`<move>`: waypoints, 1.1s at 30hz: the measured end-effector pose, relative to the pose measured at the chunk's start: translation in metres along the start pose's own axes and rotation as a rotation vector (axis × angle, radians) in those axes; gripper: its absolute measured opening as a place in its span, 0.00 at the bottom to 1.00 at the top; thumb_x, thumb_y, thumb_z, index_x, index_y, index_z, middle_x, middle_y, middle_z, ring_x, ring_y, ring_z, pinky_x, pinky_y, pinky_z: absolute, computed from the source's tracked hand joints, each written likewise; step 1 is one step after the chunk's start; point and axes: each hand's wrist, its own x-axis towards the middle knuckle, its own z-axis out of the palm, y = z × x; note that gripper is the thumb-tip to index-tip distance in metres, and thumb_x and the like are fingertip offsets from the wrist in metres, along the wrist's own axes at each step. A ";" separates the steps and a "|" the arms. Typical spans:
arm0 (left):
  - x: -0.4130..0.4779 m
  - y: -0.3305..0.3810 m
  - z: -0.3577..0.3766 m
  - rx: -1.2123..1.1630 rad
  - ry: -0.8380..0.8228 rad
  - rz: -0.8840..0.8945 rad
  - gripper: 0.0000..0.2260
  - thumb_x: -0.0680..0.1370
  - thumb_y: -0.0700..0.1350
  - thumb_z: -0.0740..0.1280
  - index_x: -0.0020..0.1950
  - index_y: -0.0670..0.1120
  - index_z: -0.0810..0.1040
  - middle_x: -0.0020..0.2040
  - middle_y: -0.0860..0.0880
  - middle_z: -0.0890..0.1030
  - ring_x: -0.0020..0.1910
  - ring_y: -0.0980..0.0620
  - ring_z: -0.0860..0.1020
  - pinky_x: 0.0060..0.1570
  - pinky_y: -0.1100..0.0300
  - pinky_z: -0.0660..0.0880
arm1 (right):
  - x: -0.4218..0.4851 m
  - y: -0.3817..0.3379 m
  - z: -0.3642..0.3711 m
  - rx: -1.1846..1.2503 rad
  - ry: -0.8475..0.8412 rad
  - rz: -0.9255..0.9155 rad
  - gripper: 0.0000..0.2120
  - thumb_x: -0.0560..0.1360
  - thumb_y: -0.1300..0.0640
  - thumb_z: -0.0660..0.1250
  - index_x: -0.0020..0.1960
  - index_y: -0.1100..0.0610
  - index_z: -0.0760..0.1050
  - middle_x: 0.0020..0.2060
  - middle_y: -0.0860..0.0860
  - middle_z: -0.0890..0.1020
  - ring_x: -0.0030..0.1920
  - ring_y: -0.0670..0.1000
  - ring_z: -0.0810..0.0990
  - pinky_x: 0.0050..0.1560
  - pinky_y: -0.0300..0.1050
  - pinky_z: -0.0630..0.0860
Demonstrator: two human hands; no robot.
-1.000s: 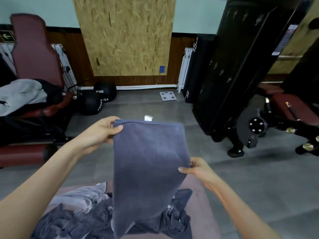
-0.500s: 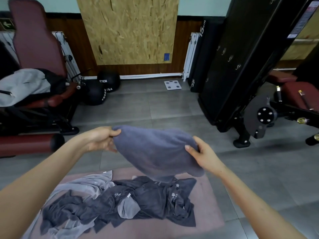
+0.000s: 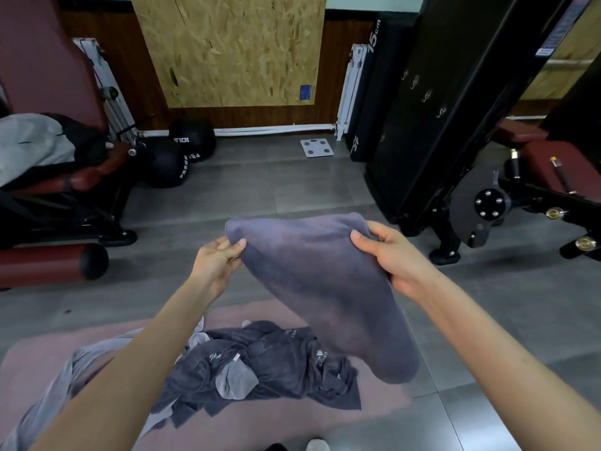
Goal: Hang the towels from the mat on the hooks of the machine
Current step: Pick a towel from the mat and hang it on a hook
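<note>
1. Grey floor tiles [image 3: 292, 187] run back to a wood-panelled wall, with gym equipment on both sides.
2. One dark grey towel [image 3: 322, 288] is held up over the floor, its top edge stretched between two hands and its lower end drooping above the pink mat [image 3: 374, 408].
3. At the top left corner, the left hand [image 3: 216, 260] pinches the cloth between thumb and fingertips; the right hand [image 3: 395, 258] has its fingers curled over the top right edge, thumb on the near face.
4. More towels lie in a heap [image 3: 260, 362] on the mat just below.
5. Ahead to the right stands the black machine [image 3: 455, 102], with a row of small hooks [image 3: 426, 95] on its side panel, all bare as far as can be seen.
6. To hang it well, I judge the person should keep the top edge taut, find a fold or loop near one corner, and slip that over a hook so that the weight hangs straight below.
</note>
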 end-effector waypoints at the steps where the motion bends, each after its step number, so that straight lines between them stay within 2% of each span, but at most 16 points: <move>1: 0.002 -0.004 0.002 0.032 0.026 -0.014 0.01 0.76 0.34 0.66 0.45 0.38 0.77 0.37 0.49 0.84 0.36 0.55 0.82 0.36 0.65 0.78 | -0.001 -0.002 0.000 0.011 -0.009 0.013 0.07 0.78 0.61 0.63 0.51 0.55 0.79 0.45 0.52 0.85 0.47 0.50 0.83 0.52 0.46 0.77; 3: 0.008 -0.014 0.005 0.125 0.088 -0.071 0.07 0.76 0.38 0.68 0.39 0.38 0.75 0.36 0.45 0.81 0.33 0.53 0.80 0.33 0.65 0.78 | -0.003 -0.005 0.000 0.044 -0.041 0.047 0.08 0.77 0.63 0.63 0.52 0.55 0.79 0.46 0.53 0.85 0.49 0.51 0.83 0.54 0.49 0.77; 5: 0.013 -0.022 0.009 0.153 0.145 -0.118 0.10 0.75 0.42 0.70 0.38 0.38 0.74 0.40 0.41 0.77 0.35 0.49 0.77 0.30 0.65 0.78 | -0.004 -0.008 0.000 0.058 -0.064 0.074 0.11 0.75 0.66 0.63 0.52 0.55 0.79 0.48 0.55 0.84 0.51 0.54 0.83 0.57 0.52 0.75; 8: 0.011 -0.022 0.016 0.047 0.131 -0.269 0.15 0.75 0.49 0.69 0.48 0.37 0.76 0.39 0.42 0.80 0.31 0.50 0.80 0.28 0.61 0.78 | -0.003 -0.013 0.000 0.066 -0.088 0.101 0.17 0.72 0.70 0.62 0.55 0.54 0.78 0.49 0.55 0.84 0.52 0.55 0.82 0.57 0.51 0.75; 10: 0.003 -0.019 0.018 -0.020 -0.005 -0.495 0.18 0.74 0.55 0.68 0.46 0.39 0.76 0.35 0.45 0.81 0.32 0.49 0.81 0.34 0.58 0.79 | -0.003 -0.018 0.000 0.081 -0.123 0.109 0.19 0.72 0.72 0.60 0.57 0.55 0.77 0.48 0.54 0.84 0.50 0.53 0.83 0.52 0.47 0.77; 12: -0.004 -0.020 0.016 -0.056 -0.114 -0.634 0.22 0.70 0.58 0.67 0.48 0.39 0.77 0.40 0.44 0.81 0.41 0.45 0.79 0.48 0.54 0.75 | -0.001 -0.023 -0.001 0.079 -0.128 0.117 0.22 0.72 0.72 0.59 0.60 0.55 0.75 0.49 0.53 0.84 0.50 0.52 0.83 0.49 0.45 0.77; 14: -0.011 -0.023 0.012 -0.036 -0.191 -0.708 0.26 0.70 0.58 0.65 0.52 0.36 0.78 0.47 0.39 0.82 0.51 0.42 0.77 0.57 0.50 0.69 | 0.002 -0.026 -0.001 0.059 -0.120 0.123 0.24 0.72 0.72 0.59 0.63 0.54 0.73 0.52 0.53 0.83 0.53 0.52 0.82 0.52 0.46 0.77; 17: -0.018 -0.032 0.012 0.029 -0.310 -0.813 0.26 0.72 0.54 0.65 0.55 0.32 0.79 0.57 0.36 0.79 0.60 0.39 0.74 0.65 0.45 0.65 | 0.002 -0.027 -0.002 0.013 -0.123 0.135 0.27 0.71 0.71 0.60 0.66 0.51 0.72 0.55 0.51 0.82 0.57 0.52 0.80 0.60 0.49 0.75; 19: -0.023 -0.032 0.015 0.060 -0.364 -0.838 0.20 0.71 0.51 0.66 0.51 0.35 0.82 0.55 0.39 0.81 0.58 0.40 0.75 0.65 0.46 0.65 | 0.001 -0.026 -0.003 -0.007 -0.125 0.139 0.28 0.71 0.71 0.61 0.66 0.50 0.71 0.55 0.51 0.82 0.57 0.52 0.80 0.59 0.50 0.75; 21: -0.024 -0.030 0.016 0.129 -0.384 -0.834 0.14 0.68 0.47 0.69 0.47 0.40 0.84 0.50 0.42 0.82 0.53 0.42 0.76 0.61 0.48 0.66 | 0.000 -0.025 -0.004 -0.020 -0.113 0.147 0.27 0.71 0.71 0.61 0.66 0.50 0.72 0.55 0.52 0.82 0.57 0.53 0.80 0.60 0.50 0.75; 23: -0.025 -0.031 0.013 0.202 -0.381 -0.808 0.12 0.66 0.43 0.69 0.48 0.45 0.82 0.49 0.46 0.81 0.54 0.44 0.75 0.61 0.49 0.65 | -0.002 -0.023 -0.007 -0.046 -0.096 0.149 0.26 0.71 0.70 0.62 0.65 0.51 0.73 0.55 0.53 0.82 0.57 0.53 0.80 0.62 0.53 0.74; 25: -0.026 -0.032 0.010 0.210 -0.352 -0.768 0.13 0.66 0.39 0.68 0.51 0.43 0.78 0.49 0.46 0.79 0.52 0.44 0.75 0.58 0.48 0.70 | -0.004 -0.020 -0.011 -0.076 -0.075 0.156 0.26 0.71 0.71 0.61 0.64 0.51 0.74 0.55 0.53 0.82 0.57 0.54 0.80 0.63 0.55 0.73; 27: -0.028 -0.029 0.010 0.214 -0.319 -0.659 0.12 0.70 0.35 0.67 0.53 0.42 0.76 0.46 0.46 0.79 0.44 0.47 0.78 0.43 0.52 0.77 | -0.006 -0.014 -0.013 -0.122 -0.033 0.170 0.26 0.71 0.71 0.61 0.64 0.51 0.74 0.53 0.53 0.83 0.56 0.54 0.80 0.62 0.54 0.73; 29: -0.026 -0.024 0.010 0.279 -0.258 -0.455 0.13 0.74 0.34 0.66 0.57 0.43 0.73 0.44 0.47 0.80 0.40 0.51 0.79 0.32 0.59 0.78 | -0.007 -0.004 -0.014 -0.179 0.042 0.188 0.26 0.72 0.71 0.62 0.66 0.50 0.72 0.52 0.52 0.83 0.54 0.53 0.81 0.58 0.51 0.76; 31: -0.023 -0.017 0.008 0.398 -0.222 -0.248 0.11 0.77 0.38 0.66 0.57 0.45 0.70 0.47 0.46 0.80 0.42 0.50 0.78 0.33 0.61 0.78 | -0.007 0.007 -0.014 -0.191 0.140 0.188 0.26 0.72 0.71 0.64 0.66 0.52 0.72 0.50 0.50 0.83 0.51 0.51 0.81 0.52 0.48 0.77; 33: -0.020 -0.011 0.008 0.680 -0.241 -0.058 0.07 0.78 0.44 0.65 0.54 0.45 0.70 0.50 0.44 0.79 0.48 0.48 0.77 0.43 0.58 0.77 | -0.006 0.015 -0.013 -0.171 0.225 0.166 0.24 0.73 0.71 0.65 0.66 0.55 0.71 0.46 0.50 0.82 0.46 0.49 0.80 0.44 0.44 0.77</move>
